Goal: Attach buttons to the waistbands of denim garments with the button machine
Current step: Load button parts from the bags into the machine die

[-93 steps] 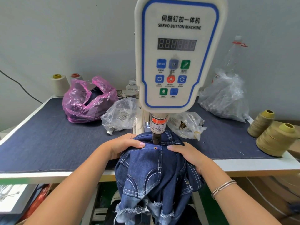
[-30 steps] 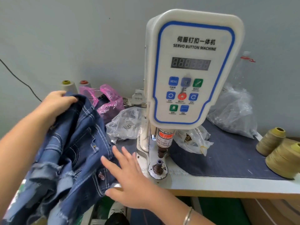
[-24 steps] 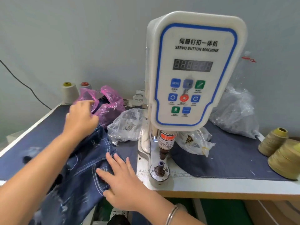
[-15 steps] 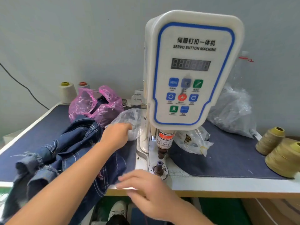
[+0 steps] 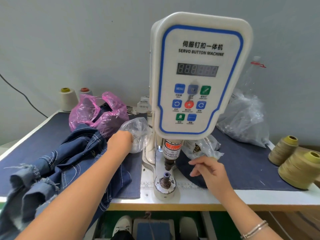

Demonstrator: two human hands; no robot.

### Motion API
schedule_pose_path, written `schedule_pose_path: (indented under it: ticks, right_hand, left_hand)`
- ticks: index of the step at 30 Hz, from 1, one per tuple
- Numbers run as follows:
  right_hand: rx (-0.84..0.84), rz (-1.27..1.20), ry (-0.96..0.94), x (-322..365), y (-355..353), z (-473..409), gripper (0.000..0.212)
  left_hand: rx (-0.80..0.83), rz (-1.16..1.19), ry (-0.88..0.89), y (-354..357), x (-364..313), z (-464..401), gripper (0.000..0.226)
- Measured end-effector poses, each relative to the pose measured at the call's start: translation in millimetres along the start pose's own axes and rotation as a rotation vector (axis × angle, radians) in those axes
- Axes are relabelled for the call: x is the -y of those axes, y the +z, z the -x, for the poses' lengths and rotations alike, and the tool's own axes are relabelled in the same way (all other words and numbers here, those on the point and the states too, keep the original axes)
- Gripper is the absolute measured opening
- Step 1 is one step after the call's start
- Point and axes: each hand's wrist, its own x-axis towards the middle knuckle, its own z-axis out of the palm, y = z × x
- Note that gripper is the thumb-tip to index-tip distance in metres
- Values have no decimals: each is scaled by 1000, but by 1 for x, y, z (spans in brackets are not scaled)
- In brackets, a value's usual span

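The white servo button machine (image 5: 199,75) stands mid-table, its lower die post (image 5: 166,177) bare under the punch (image 5: 170,160). A dark denim garment (image 5: 72,161) lies crumpled on the left of the table, partly hanging over the front edge. My left hand (image 5: 120,142) reaches into a clear plastic bag (image 5: 138,130) left of the machine; its fingertips are hidden inside the bag. My right hand (image 5: 207,170) hovers right of the die with fingers loosely curled, beside a second clear bag (image 5: 202,148) of small metal parts.
A pink plastic bag (image 5: 97,111) sits behind the garment. Two thread cones (image 5: 68,98) stand at the back left, olive thread cones (image 5: 297,168) at the right edge. A large clear bag (image 5: 242,118) lies back right. Foot pedal (image 5: 153,227) and shoes show under the table.
The garment was taken off the machine and laid on the left of the table. My left hand went into the clear bag; my right hand moved from the front edge to right of the die.
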Motion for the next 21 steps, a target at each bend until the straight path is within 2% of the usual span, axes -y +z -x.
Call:
schedule_pose_path:
  ticks: [2,5,15,21]
  right_hand:
    - [38,-96,140,-14,3,1,40]
    - [84,-120,252,-30,5,2,37]
    - [83,-107,297,-33,7,0,35]
    - [84,-113,294,-33,6,1,35]
  left_hand:
    - [-27,61,-5,2,2,2,28]
    - [-52,122,-23,4,4,3,26]
    - [41,45,-70,1,1,0,28]
    - [-50,174,-58,5,5,6,22]
